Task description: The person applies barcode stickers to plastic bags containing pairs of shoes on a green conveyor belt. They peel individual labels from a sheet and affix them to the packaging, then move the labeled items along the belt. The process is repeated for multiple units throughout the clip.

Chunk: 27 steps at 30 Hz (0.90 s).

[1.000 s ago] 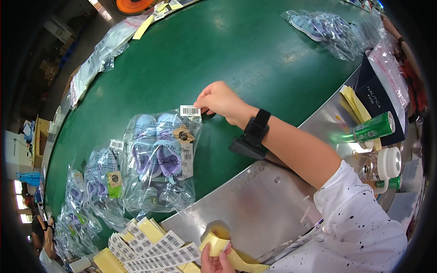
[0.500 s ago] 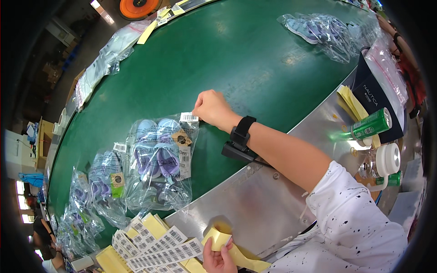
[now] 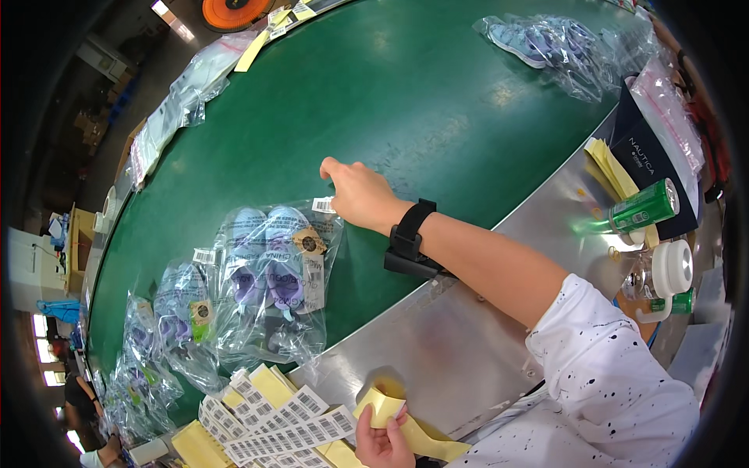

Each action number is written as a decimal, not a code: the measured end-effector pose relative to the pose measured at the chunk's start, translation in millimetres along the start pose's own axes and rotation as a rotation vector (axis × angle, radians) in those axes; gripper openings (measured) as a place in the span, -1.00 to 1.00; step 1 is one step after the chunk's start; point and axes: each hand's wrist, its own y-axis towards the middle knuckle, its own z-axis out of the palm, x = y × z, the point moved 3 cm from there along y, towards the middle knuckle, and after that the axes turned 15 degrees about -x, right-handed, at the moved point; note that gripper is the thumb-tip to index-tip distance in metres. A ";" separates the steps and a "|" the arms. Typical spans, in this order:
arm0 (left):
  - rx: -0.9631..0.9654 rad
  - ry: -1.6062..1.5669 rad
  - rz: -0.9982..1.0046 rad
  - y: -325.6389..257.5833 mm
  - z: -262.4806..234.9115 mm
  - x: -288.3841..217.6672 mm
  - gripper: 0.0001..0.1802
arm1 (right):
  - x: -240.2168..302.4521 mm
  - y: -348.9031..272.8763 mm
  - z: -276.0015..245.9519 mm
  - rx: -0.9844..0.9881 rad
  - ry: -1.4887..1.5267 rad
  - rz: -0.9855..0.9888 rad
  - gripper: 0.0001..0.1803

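Observation:
A clear plastic bag with a pair of light blue and purple children's shoes [image 3: 265, 261] lies on the green conveyor belt [image 3: 374, 101]. A white barcode label [image 3: 322, 205] sits at the bag's upper right corner. Just beside that label is my right hand [image 3: 363, 195], its index finger stretched out and bent at the tip; the other fingers are partly hidden, and nothing shows in its grasp. Down at the metal edge, my left hand [image 3: 382, 444] grips a yellow strip of label backing [image 3: 381, 405], which curls up in a loop above the fingers and trails off to the right.
Several barcode label sheets [image 3: 289, 425] fan out beside my left hand. More bagged shoes [image 3: 183, 308] lie at the left, others [image 3: 538, 47] at the far right. A green can [image 3: 644, 207], a white-lidded bottle [image 3: 671, 269] and a dark box [image 3: 644, 148] stand at the right.
My right hand has lifted slightly off the label, and its index finger has straightened away from the closed pinch. The left hand has shifted a little right with the yellow strip.

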 end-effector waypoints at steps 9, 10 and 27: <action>0.000 -0.028 0.036 0.0 -0.6 9.1 -0.54 | -9.1 1.8 7.2 -0.019 0.187 0.093 -0.66; -0.001 -0.025 0.030 0.0 -0.4 8.1 -0.54 | -11.2 3.1 8.1 -0.035 0.232 0.106 -0.67; -0.055 -0.311 0.154 -2.0 2.2 14.1 -0.60 | -19.5 -2.8 7.8 0.124 0.807 0.534 -0.78</action>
